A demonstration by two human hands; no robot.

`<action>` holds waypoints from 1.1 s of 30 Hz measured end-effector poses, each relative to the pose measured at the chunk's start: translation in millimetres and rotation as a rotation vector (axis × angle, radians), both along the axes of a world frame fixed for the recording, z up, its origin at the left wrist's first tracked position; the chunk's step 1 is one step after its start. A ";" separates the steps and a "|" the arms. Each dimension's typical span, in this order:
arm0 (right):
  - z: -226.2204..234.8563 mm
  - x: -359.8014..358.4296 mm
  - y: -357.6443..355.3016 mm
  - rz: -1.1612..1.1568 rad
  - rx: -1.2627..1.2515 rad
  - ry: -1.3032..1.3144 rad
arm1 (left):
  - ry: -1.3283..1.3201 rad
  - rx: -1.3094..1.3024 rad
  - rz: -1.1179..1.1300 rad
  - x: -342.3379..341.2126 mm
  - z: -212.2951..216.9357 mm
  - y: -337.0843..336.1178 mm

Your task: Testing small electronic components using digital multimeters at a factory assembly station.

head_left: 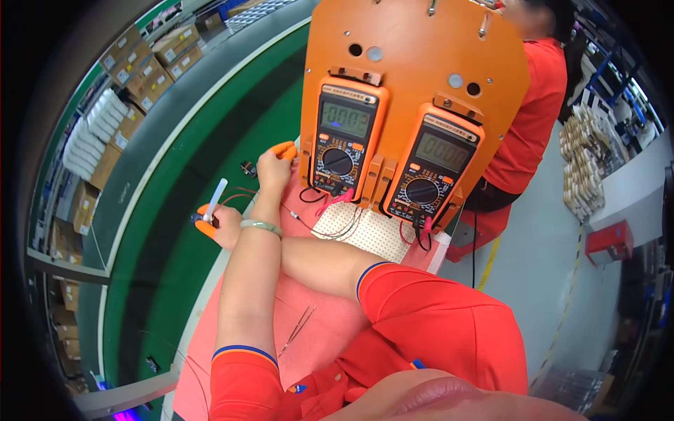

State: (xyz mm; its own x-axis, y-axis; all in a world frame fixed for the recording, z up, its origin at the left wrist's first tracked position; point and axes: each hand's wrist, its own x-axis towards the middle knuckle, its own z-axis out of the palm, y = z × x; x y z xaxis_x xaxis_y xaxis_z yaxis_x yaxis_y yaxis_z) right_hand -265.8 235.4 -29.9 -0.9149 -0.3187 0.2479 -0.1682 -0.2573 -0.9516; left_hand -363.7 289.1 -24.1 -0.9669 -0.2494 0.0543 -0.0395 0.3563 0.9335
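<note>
White stick (219,194) is standing up out of the right hand (226,228), off the lower left of the orange panel (414,42). Probably light, stiff plastic; looks smooth, so likely a bit slippery. Shouldn't be delicate, but a thin shaft could snap if levered. Best hold: low on the shaft, fingertips opposed. Right hand is doing roughly that: fingers closed in a pinch, orange finger covers (205,229) likely adding friction. Left hand (274,172) is curling beside the panel's left edge, its forearm crossing over the right one; can't tell how closed it is or if it's holding anything.

Small dark part (248,168) is lying on the green surface (168,210), left of panel. Panel is carrying a left multimeter (338,162) and a right multimeter (422,191). Below panel, white perforated board (386,242) is resting on the pink-covered bench (326,309); tweezers (298,328) are lying farther below.

Containers: cardboard boxes (130,74) are stacking up well left of panel, white stacks (95,130) sitting alongside; contents aren't showing.
</note>
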 end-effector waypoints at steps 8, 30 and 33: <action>0.9 3.0 3.0 -0.028 -0.058 0.043 | 0.025 -0.004 0.089 7.5 0.2 3.1; -7.0 -19.0 -4.8 0.150 -0.131 -0.454 | -0.032 0.469 0.140 -80.2 5.9 -23.3; -23.4 -29.0 1.3 0.493 -0.621 -0.691 | 0.050 0.215 0.209 -77.8 15.8 -26.6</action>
State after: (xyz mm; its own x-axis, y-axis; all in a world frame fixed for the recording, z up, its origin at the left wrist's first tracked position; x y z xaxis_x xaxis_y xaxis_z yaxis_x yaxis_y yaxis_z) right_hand -294.8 236.7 -53.3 -0.7233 -0.6898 -0.0313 0.6169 -0.6251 -0.4783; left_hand -441.5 262.6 -8.2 -0.8909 -0.4536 0.0252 -0.0429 0.1392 0.9893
